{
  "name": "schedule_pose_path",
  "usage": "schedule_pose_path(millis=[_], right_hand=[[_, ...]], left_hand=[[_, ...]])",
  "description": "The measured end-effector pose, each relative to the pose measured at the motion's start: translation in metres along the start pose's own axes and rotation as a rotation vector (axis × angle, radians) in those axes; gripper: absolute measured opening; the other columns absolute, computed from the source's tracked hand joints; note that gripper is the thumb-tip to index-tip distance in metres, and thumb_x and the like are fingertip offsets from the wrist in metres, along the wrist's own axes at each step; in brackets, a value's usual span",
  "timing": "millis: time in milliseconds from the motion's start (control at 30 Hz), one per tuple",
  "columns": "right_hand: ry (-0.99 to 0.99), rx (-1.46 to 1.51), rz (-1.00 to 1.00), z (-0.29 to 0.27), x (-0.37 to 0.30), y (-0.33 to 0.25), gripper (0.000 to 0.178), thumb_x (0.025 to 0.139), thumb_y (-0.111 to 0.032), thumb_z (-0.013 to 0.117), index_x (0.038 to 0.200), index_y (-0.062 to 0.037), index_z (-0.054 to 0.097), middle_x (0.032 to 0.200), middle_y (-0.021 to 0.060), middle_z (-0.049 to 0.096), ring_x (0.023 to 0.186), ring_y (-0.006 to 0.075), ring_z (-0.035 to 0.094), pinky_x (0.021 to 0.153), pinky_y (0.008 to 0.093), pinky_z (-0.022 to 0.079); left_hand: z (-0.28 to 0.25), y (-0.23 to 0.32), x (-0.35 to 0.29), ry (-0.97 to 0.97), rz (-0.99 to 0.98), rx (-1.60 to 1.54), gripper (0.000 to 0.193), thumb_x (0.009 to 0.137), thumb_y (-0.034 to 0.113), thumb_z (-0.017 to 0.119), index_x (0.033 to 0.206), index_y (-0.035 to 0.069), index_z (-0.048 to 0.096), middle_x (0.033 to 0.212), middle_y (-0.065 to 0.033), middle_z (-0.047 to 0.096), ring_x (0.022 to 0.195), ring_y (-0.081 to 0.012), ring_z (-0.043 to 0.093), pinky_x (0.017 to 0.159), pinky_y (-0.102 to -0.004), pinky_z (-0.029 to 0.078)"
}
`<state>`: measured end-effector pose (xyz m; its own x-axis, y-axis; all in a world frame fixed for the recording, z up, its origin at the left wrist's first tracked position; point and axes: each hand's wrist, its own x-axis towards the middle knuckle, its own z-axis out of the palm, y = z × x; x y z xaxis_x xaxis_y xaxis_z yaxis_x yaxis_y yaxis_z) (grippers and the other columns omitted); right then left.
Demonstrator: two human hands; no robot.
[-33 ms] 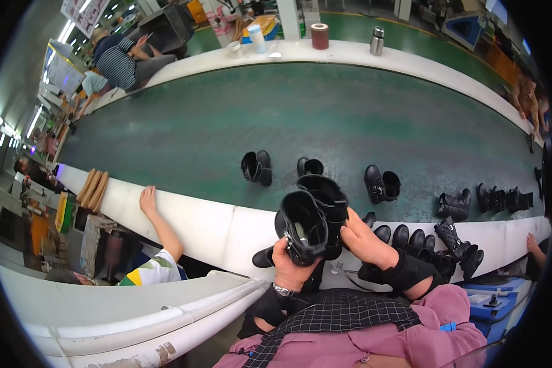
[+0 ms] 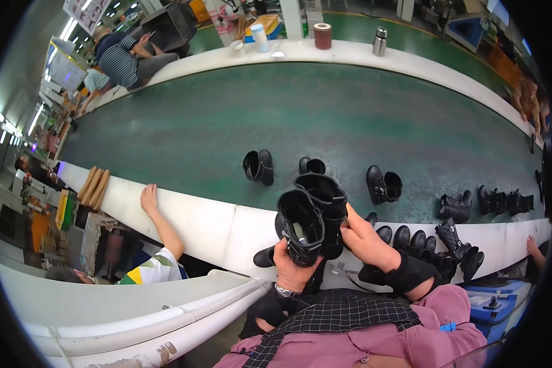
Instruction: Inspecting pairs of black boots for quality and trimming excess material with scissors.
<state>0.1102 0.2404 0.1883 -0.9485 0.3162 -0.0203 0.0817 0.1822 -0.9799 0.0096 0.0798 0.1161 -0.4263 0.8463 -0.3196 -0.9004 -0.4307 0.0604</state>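
Two black ankle boots are held upright side by side above the white ledge, their openings toward me. My left hand [image 2: 293, 268] grips the nearer boot [image 2: 300, 229] low at its back, thumb against the leather. Around the outer side of the farther boot [image 2: 326, 195] my right hand [image 2: 370, 241] is closed; part of that boot is hidden behind the nearer one. A dark boot toe [image 2: 264, 257] shows on the ledge left of my left hand. To the right of my right hand stand several more black boots [image 2: 401, 237].
Pairs of black boots stand on the green belt [image 2: 227, 110]. Beside me on the left, a co-worker's arm [image 2: 164, 224] rests on the white ledge [image 2: 208, 224]. Brown rolls [image 2: 93, 189] lie farther left. A steel flask [image 2: 379, 42] and a dark red spool [image 2: 322, 35] stand across the belt.
The nearer boot has turned slightly in my left hand, and both boots have shifted a little. My grip on them is the same.
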Motion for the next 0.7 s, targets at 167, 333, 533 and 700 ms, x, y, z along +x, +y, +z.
schedule_pose_path(millis=[167, 333, 533, 700], right_hand=[[-0.134, 0.493, -0.064, -0.012, 0.001, -0.065, 0.101, 0.076, 0.001, 0.060, 0.153, -0.0100, -0.003, 0.141, 0.0126, 0.039, 0.130, 0.0212, 0.041, 0.105, 0.0369, 0.035], [-0.214, 0.208, -0.119, -0.011, 0.053, -0.106, 0.109, 0.065, -0.023, 0.085, 0.148, -0.0123, 0.016, 0.133, 0.0130, 0.047, 0.122, 0.0248, 0.049, 0.100, 0.0371, 0.040], [-0.080, -0.089, -0.196, 0.039, 0.161, -0.105, 0.037, 0.071, -0.024, 0.072, 0.088, 0.0037, 0.054, 0.076, 0.0209, 0.063, 0.072, 0.0269, 0.065, 0.063, 0.0362, 0.049], [0.072, -0.137, -0.319, 0.109, 0.272, -0.072, 0.033, 0.074, -0.020, 0.065, 0.090, 0.0070, 0.055, 0.081, 0.0291, 0.064, 0.077, 0.0437, 0.064, 0.071, 0.0459, 0.051]], left_hand=[[0.021, 0.015, -0.004, -0.078, 0.311, 0.224, 0.057, 0.084, 0.035, 0.055, 0.130, 0.001, 0.052, 0.126, -0.0145, 0.060, 0.116, -0.0289, 0.058, 0.102, -0.0449, 0.044], [0.036, 0.028, -0.009, -0.067, 0.553, 0.268, 0.056, 0.087, 0.031, 0.053, 0.134, 0.000, 0.047, 0.129, -0.0130, 0.057, 0.117, -0.0265, 0.057, 0.103, -0.0420, 0.043], [0.032, 0.042, 0.001, 0.082, 0.724, 0.139, 0.058, 0.091, 0.050, 0.053, 0.135, 0.012, 0.045, 0.129, -0.0150, 0.053, 0.120, -0.0289, 0.052, 0.101, -0.0503, 0.042], [0.016, 0.043, -0.001, 0.270, 0.672, 0.217, 0.056, 0.095, 0.047, 0.047, 0.135, 0.008, 0.038, 0.126, -0.0195, 0.049, 0.121, -0.0347, 0.048, 0.101, -0.0489, 0.042]])
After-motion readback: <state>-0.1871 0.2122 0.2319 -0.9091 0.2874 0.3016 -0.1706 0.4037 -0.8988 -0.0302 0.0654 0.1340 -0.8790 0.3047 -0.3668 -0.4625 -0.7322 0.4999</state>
